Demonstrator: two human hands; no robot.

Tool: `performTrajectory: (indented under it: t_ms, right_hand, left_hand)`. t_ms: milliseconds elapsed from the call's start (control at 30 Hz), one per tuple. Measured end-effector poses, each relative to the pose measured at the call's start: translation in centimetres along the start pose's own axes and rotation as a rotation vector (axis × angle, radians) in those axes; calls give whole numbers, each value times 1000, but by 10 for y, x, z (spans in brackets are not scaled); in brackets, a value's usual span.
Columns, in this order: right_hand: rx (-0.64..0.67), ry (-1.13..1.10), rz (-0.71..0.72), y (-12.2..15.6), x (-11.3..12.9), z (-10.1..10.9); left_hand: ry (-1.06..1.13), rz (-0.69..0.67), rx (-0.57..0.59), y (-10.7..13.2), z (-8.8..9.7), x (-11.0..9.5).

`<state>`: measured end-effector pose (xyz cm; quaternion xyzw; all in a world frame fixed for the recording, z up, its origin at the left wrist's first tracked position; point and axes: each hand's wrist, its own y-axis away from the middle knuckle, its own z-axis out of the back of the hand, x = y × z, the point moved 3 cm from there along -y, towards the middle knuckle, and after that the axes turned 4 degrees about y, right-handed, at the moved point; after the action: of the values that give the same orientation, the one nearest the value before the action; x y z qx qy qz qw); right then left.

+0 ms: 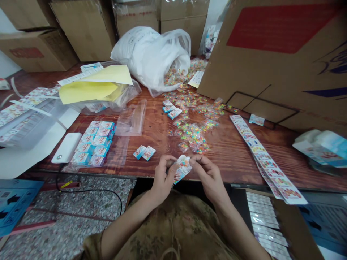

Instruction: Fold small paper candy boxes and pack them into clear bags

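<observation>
At the table's front edge, my left hand [164,177] is closed round a small white and blue printed box [181,174], thumb on its near face. The box is tilted, with its upper end open. Something orange and colourful shows at that end, probably part of a small clear packet. My right hand [208,174] pinches at this upper end, thumb and forefinger together; whether they grip the flap or the packet I cannot make out. Just beyond lies a heap of clear packets of coloured beads [193,135]. Two small boxes [145,152] lie left of my hands.
A white sack [151,54] spills packets at the back. Rows of small boxes [94,142] and a white device [66,148] stand left. Printed strips [267,159] overhang the front edge at right. A large carton [276,65] leans behind a wire frame [260,97].
</observation>
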<state>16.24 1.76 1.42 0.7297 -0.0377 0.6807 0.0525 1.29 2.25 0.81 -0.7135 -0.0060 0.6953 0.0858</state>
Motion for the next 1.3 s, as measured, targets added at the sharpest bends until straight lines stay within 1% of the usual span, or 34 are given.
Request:
performTrajectory:
  t_ms: [233, 467, 567, 667, 767, 867, 1033, 1133, 1233, 1300]
  right_hand:
    - [-23, 12, 27, 0, -1, 1]
    - [17, 122, 129, 2, 1, 0]
    - [12, 144, 148, 1, 1, 0]
    - [10, 148, 139, 1, 1, 0]
    - [39, 172, 134, 2, 1, 0]
    - [47, 181, 94, 4, -2, 0]
    - [65, 95, 17, 6, -8, -1]
    - [39, 83, 4, 4, -9, -3]
    - [-1, 96, 18, 1, -10, -4]
    - [14, 97, 23, -1, -11, -4]
  left_hand:
    - [-12, 21, 9, -1, -1, 0]
    - [-10, 65, 19, 1, -1, 6]
    - [-19, 62, 19, 2, -1, 6]
    - [-32, 52, 14, 1, -1, 5]
    - [-49, 49, 13, 1, -1, 5]
    - [-62, 36, 19, 1, -2, 5]
    - [-70, -10, 35, 3, -3, 5]
    - [-47, -17, 58, 3, -4, 6]
    - [-74, -12, 89, 2, -5, 6]
    - [-90, -13, 94, 0, -5, 5]
